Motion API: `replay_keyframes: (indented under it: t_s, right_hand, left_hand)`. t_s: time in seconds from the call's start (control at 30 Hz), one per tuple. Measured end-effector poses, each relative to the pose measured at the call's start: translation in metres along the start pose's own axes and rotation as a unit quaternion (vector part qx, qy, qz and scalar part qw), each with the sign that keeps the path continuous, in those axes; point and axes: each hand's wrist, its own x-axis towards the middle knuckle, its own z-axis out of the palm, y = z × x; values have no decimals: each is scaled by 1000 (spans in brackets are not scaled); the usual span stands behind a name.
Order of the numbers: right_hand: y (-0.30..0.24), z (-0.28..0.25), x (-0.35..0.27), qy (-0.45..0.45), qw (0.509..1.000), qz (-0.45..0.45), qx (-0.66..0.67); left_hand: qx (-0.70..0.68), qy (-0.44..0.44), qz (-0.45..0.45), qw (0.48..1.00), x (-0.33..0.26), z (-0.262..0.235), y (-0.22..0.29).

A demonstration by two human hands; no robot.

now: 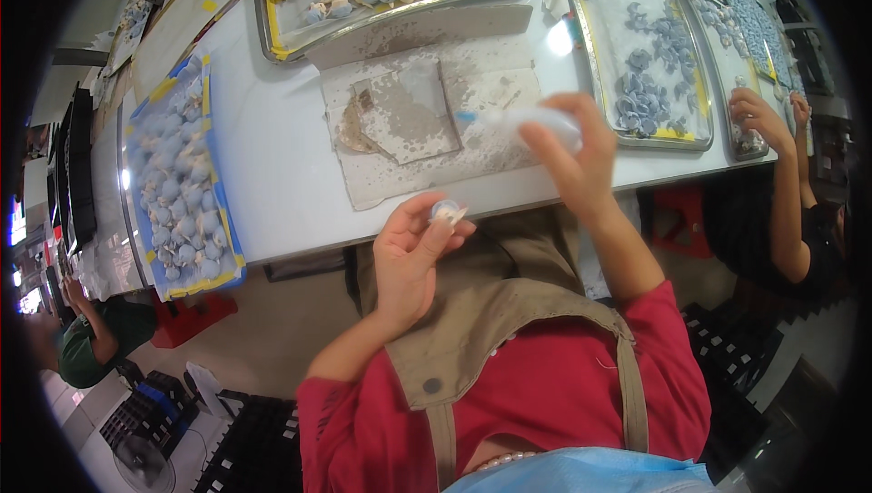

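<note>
A small pale blue and cream piece (447, 212) is pinched between the thumb and fingertips of the left hand (413, 252), which is raised palm-up in front of the chest, just off the near edge of the white desk (272, 157). The left forearm is bent upward from the elbow. A white squeeze tube with a blue tip (522, 119) is gripped by the closed fingers of the right hand (572, 161), held above the desk's edge with the tip pointed to the left, over a stained grey mat (427, 120). The tube is blurred. Trays of similar blue pieces (177, 189) are laid around the mat. Another person's hand (758, 116) is rested at a tray on the right.
</note>
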Motion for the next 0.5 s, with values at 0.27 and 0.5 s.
replay_keyframes:
  t_s: [0.27, 0.5]
  right_hand:
    - [24, 12, 26, 15, 993, -71, -90]
    - [54, -80, 26, 79, 979, 9, -189]
  left_hand:
    - [-153, -124, -82, 977, 3, -3, 4]
    - [-67, -95, -106, 988, 6, 5, 0]
